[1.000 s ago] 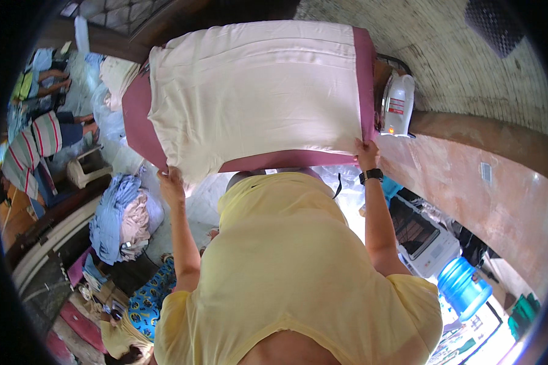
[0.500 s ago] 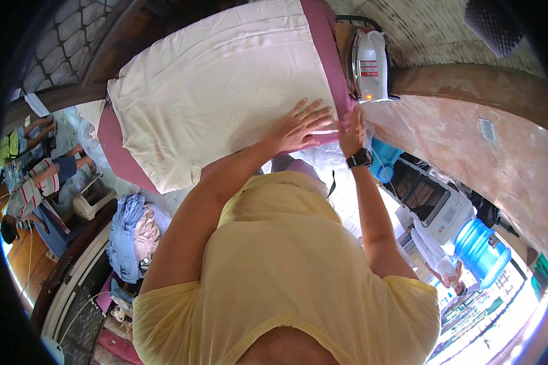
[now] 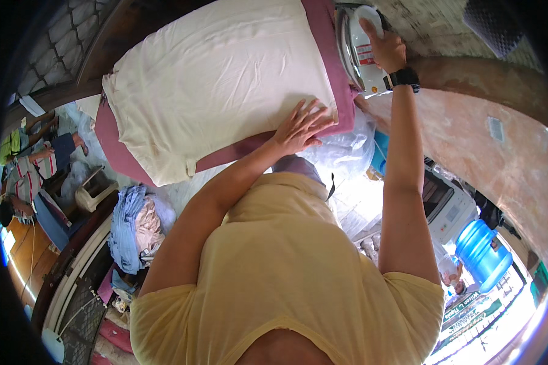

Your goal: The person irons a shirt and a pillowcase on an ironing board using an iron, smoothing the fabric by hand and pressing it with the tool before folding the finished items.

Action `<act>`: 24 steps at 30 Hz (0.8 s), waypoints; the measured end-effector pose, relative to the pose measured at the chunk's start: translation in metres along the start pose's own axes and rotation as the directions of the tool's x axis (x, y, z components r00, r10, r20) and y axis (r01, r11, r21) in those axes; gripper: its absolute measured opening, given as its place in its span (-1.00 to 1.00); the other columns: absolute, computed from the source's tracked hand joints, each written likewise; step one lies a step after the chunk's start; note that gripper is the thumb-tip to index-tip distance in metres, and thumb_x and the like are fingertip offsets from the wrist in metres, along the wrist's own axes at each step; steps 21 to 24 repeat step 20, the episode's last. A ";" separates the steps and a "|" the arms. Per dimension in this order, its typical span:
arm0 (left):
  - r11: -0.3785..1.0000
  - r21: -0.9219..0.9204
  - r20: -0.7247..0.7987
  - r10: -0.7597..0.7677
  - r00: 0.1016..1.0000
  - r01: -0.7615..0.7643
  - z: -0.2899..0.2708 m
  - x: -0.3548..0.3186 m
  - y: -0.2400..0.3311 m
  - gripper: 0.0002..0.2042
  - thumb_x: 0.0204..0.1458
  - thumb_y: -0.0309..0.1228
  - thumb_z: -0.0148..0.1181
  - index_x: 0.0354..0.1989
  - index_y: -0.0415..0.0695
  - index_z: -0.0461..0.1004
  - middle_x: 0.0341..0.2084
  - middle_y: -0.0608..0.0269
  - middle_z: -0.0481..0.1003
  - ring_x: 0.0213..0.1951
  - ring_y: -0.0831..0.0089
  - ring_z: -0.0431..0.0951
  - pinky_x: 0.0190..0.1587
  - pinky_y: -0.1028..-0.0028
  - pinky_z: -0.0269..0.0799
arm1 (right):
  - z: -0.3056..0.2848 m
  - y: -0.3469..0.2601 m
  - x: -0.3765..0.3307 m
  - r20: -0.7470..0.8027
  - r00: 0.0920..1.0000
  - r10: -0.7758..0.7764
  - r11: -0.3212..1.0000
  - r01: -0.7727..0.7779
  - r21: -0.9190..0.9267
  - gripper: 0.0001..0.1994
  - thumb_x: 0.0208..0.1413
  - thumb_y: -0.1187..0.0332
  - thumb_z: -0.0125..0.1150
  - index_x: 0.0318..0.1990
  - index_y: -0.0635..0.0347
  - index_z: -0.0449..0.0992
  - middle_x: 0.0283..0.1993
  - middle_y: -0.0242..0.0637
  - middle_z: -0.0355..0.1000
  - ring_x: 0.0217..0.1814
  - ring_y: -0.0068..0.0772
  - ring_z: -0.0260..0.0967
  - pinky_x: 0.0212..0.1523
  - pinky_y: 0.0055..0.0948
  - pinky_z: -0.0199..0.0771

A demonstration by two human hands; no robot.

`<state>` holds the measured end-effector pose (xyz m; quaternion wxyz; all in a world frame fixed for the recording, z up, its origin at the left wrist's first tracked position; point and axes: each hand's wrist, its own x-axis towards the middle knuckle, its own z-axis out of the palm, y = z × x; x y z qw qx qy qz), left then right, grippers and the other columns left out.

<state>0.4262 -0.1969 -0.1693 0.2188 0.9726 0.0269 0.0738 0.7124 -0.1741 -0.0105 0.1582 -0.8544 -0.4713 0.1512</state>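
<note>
A cream cloth [image 3: 219, 85] lies spread over a board with a maroon cover [image 3: 341, 115]. Its surface shows light creases toward the near right. Near that corner, my left hand [image 3: 301, 128] presses on the cloth with its fingers spread. At the far right end of the board, my right hand [image 3: 386, 48], wearing a dark wristwatch, is wrapped round the handle of a white clothes iron [image 3: 362, 61] with red-and-white stripes. The iron stands beside the board's end.
A heap of blue and beige clothes [image 3: 134, 228] lies at the left. Clear plastic bags [image 3: 347, 146] hang below the board's right end. A blue water jug [image 3: 484, 252] and a white appliance [image 3: 447, 207] stand at the right. Two people are at the far left.
My right hand has gone from the board's near right corner up to the iron and now grips its handle. My left hand stays on the cloth.
</note>
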 end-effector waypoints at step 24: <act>0.811 0.139 -0.166 -0.547 0.820 0.569 -0.049 -0.087 -0.051 -0.33 0.13 -0.03 0.06 0.42 0.16 0.02 0.45 0.27 -0.15 0.43 -0.08 -0.23 0.35 -0.22 -0.26 | 0.138 -0.041 -0.120 -0.454 0.881 0.135 0.982 -0.179 -0.055 -0.42 -0.06 -0.27 0.26 -0.50 0.18 0.52 -0.57 0.04 0.48 -0.50 0.10 0.50 -0.51 -0.10 0.51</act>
